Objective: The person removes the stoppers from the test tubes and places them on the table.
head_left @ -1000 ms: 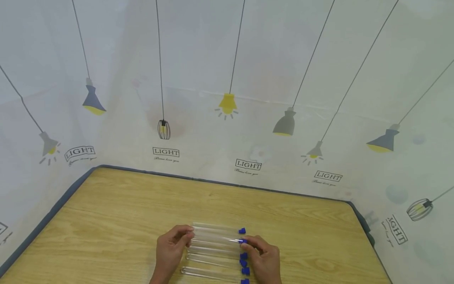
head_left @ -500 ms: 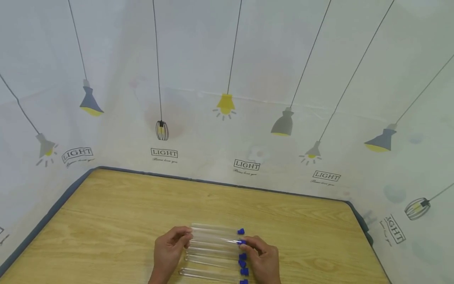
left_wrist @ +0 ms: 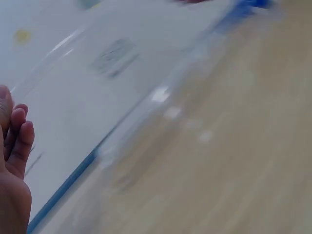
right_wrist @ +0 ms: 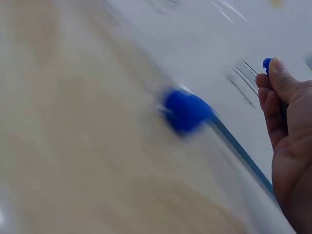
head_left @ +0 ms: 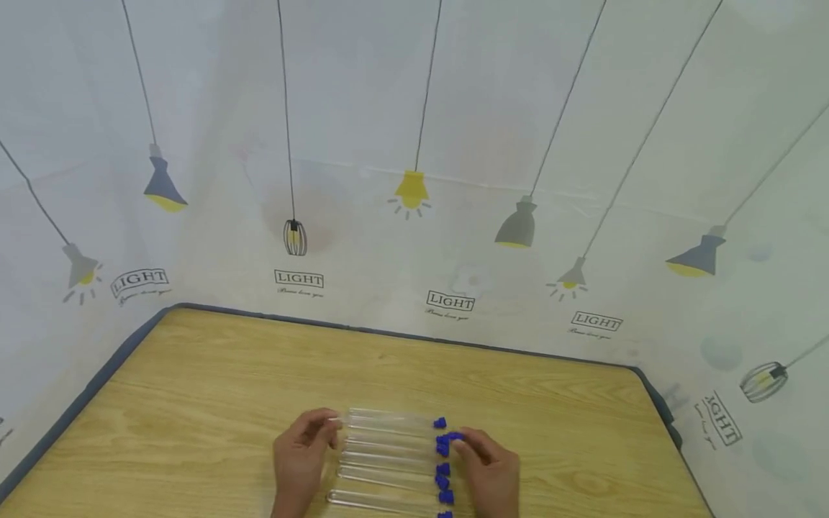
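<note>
My left hand [head_left: 300, 453] is at the left end of a row of clear test tubes. Thumb and fingers pinch the end of one clear test tube [left_wrist: 63, 44], which slants away from the hand in the left wrist view. At the row's right side my right hand [head_left: 488, 464] pinches a small blue stopper [right_wrist: 266, 63] between thumb and fingertip. Below it in the head view, another blue stopper [head_left: 443, 450] shows. Several test tubes [head_left: 382, 475] with blue ends lie side by side on the table.
The wood-grain table [head_left: 227, 403] has a dark blue edge [head_left: 350, 328] at the back and sides. Behind it rises a pale wall covering [head_left: 363, 129] printed with lamps. A large blurred blue stopper [right_wrist: 185, 112] shows close up in the right wrist view.
My right hand has moved a little right with the blue stopper, and my left hand a little left. The stopper below the right fingers is now uncovered.
</note>
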A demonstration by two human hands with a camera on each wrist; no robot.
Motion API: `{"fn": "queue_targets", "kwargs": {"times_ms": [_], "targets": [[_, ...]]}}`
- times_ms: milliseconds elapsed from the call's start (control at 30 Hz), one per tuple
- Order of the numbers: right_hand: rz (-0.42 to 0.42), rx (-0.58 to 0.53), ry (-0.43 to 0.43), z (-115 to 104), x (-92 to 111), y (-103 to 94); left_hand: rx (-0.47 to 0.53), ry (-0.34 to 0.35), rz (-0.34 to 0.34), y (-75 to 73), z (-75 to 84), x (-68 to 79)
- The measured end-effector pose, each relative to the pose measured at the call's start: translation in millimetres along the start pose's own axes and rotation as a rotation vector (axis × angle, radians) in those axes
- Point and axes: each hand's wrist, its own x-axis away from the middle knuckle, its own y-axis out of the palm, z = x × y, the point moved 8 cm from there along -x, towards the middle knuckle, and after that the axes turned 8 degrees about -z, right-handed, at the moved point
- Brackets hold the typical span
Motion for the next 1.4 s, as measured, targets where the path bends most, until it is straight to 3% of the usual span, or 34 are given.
{"fn": "queue_targets", "kwargs": {"times_ms": [100,200,333,500,733,900,1067,1400], "targets": [[0.161,0.021,0.170,21.1,6.0,-29.3,0.014,-0.004,0.074,-27.7,-1.4,-2.4],[0.194,0.013,0.218,31.1,6.4,-38.3,0.037,-0.021,0.109,-39.3,0.5,-5.1],[0.153,0.009,0.207,37.0,1.5,-29.5,0.064,-0.043,0.105,-35.2,-4.1,-7.5],[0.151,0.063,0.153,41.5,-6.2,-23.9,-0.007,-0.081,0.100,-27.9,-12.8,-9.6],[0.080,0.182,0.218,53.9,-29.0,-10.5,-0.050,-0.178,0.101,-16.4,-32.4,-15.7],[0.024,0.206,0.233,57.6,-43.0,-3.1,-0.099,-0.172,0.038,-9.6,-47.4,-25.0],[0.022,0.201,0.250,62.5,-52.7,-0.4,-0.120,-0.159,-0.008,-7.1,-51.8,-30.9],[-0.092,0.290,0.307,69.3,-55.4,11.7,-0.137,-0.192,-0.029,5.4,-56.9,-37.3]]}}
